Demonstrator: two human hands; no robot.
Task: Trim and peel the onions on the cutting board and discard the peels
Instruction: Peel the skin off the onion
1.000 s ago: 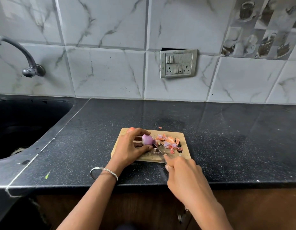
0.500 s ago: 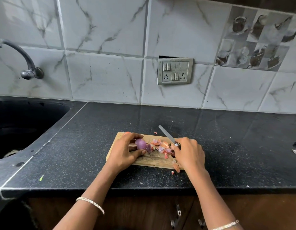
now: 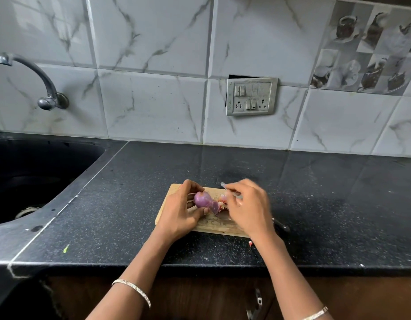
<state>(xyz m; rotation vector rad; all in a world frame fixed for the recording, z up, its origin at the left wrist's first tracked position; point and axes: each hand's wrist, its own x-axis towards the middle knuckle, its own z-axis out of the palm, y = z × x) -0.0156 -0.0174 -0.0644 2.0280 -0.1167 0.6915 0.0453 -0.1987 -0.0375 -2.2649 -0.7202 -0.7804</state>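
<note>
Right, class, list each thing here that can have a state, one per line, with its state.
Red onion: gripped, mostly peeled, skin flap hanging.
Left hand: grips the red onion.
Right hand: holds the knife, motion-blurred.
Knife: held, blade pointing away.
Cutting board: flat on countertop, peels on it.
Peels: not discarded.
Tap: no water visible.
</note>
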